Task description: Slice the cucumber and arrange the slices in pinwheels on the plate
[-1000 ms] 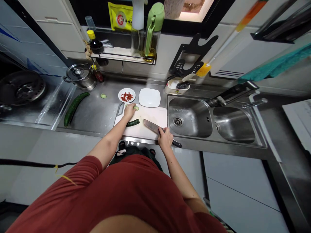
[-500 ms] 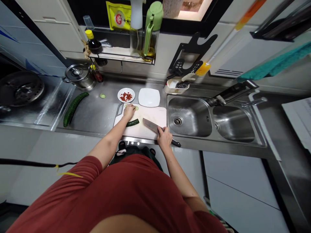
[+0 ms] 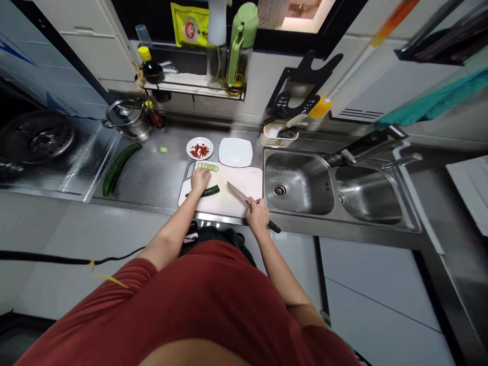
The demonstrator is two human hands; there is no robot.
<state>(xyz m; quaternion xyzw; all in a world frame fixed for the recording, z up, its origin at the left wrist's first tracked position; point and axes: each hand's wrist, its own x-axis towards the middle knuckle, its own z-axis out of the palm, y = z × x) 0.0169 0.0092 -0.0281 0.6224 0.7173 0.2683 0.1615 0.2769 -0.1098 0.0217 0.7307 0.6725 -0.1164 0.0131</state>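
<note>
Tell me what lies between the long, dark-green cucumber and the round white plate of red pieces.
A small, round, pale-green piece lies on the steel counter between the cucumber and the plate, as the head view shows.

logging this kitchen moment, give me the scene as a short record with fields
left hand: the left hand, above the white rectangular cutting board, near the dark green cut cucumber piece
right hand: the right hand, holding the black-handled metal knife
on board: row of pale green round cucumber slices, at its far edge
beyond board: round white plate of chopped red pieces; bare white squarish plate
left side: long dark green whole cucumber
right side: double steel sink
</note>
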